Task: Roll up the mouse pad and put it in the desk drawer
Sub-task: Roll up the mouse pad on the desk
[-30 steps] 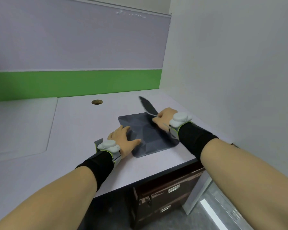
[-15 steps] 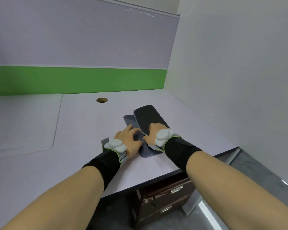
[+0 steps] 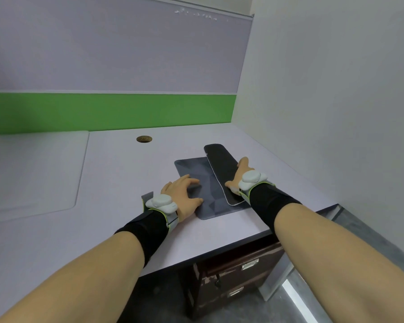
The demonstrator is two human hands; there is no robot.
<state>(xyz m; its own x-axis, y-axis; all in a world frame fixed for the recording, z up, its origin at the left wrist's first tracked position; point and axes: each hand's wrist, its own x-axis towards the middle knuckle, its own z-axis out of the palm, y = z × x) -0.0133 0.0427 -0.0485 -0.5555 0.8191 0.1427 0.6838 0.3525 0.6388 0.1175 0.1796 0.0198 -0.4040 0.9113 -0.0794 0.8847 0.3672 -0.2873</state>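
Observation:
A grey mouse pad (image 3: 196, 169) lies near the desk's front right corner. Its right part is folded over leftward, so the black underside (image 3: 221, 164) faces up. My right hand (image 3: 239, 176) presses on the folded flap at its right edge, fingers around the fold. My left hand (image 3: 183, 194) rests flat on the pad's left part with fingers spread. Below the desk stands a dark brown drawer unit (image 3: 233, 278) with two metal handles, its drawers closed.
The pale desk (image 3: 117, 183) meets a green and grey partition behind and a white wall on the right. A round cable hole (image 3: 144, 138) sits behind the pad. A lighter desk section (image 3: 30, 173) lies at the left. Floor shows beyond the desk's right front corner.
The right hand lifted the pad's right edge and folded it over to the left; the black flap now lies flatter and further back. The left hand stayed pressed on the pad.

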